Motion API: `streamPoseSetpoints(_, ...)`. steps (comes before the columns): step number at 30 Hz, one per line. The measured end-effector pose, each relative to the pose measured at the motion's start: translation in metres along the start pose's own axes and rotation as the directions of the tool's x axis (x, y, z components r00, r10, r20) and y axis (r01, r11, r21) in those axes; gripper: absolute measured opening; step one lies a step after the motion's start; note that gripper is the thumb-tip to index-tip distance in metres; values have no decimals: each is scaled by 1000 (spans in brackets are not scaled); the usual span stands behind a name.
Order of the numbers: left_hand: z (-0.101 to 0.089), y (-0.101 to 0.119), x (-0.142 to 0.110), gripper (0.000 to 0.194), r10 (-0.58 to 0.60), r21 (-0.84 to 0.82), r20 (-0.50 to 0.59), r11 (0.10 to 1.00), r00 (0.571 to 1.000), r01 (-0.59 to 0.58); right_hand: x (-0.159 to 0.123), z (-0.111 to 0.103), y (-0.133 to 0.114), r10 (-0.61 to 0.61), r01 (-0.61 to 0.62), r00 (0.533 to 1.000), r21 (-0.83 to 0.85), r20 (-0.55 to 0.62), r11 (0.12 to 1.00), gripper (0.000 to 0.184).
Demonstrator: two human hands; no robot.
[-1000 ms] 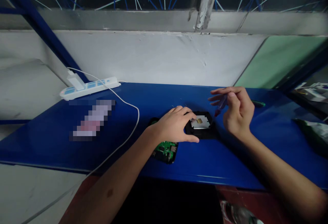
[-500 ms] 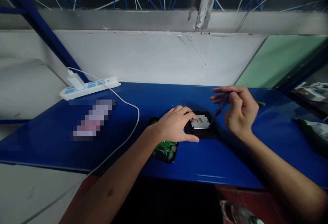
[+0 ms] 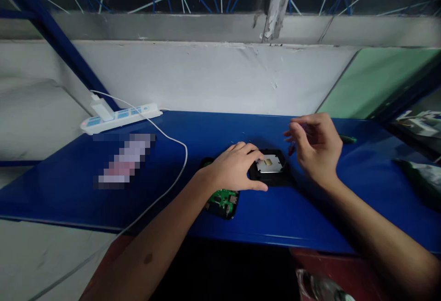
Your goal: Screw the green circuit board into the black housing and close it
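My left hand grips the left side of a small black case with a silver plate in it, thumb along its front edge, on the blue table. My right hand hovers just right of and above the case, fingers curled round a thin screwdriver with a dark translucent handle and red tip. Under my left wrist lies a green circuit board in a black shell.
A white power strip with a plugged-in charger sits at the back left; its white cable runs across the table and over the front edge. A green pen-like tool lies behind my right hand. A bag lies at the far right.
My right hand has curled its fingers in and turned the screwdriver, lifting it slightly. My left hand and the case have stayed still.
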State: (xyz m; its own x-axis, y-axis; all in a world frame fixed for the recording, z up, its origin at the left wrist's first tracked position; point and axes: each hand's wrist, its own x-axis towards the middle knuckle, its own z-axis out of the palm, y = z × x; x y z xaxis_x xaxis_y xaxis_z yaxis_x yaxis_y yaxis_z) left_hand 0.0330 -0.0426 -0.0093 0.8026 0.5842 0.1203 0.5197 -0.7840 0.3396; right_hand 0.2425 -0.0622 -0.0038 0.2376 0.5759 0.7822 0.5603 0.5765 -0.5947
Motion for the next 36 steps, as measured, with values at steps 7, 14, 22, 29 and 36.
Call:
streamPoseSetpoints(7, 0, 0, 0, 66, -6, -2, 0, 1000, 1000, 6, -1, 1, -4, 51, -57, 998, 149, 44, 987, 21)
streamPoseSetpoints(14, -2, 1, 0, 63, -5, -12, 11, 1000, 1000, 5, 1, -3, -1, -81, 81, 996, 2, 28, 997, 12)
streamPoseSetpoints(22, -2, 1, 0, 66, -6, -15, 9, 1000, 1000, 6, -1, 0, -7, 20, -21, 1000, 56, 17, 998, 20)
streamPoseSetpoints(29, -1, 1, 0, 64, -9, -3, 9, 1000, 1000, 9, 0, -1, -2, -32, 31, 999, 84, 22, 996, 19)
streamPoseSetpoints(36, -1, 1, 1, 67, -12, -1, 15, 1000, 1000, 12, 0, 0, 1, -55, 54, 998, -10, -28, 998, 15)
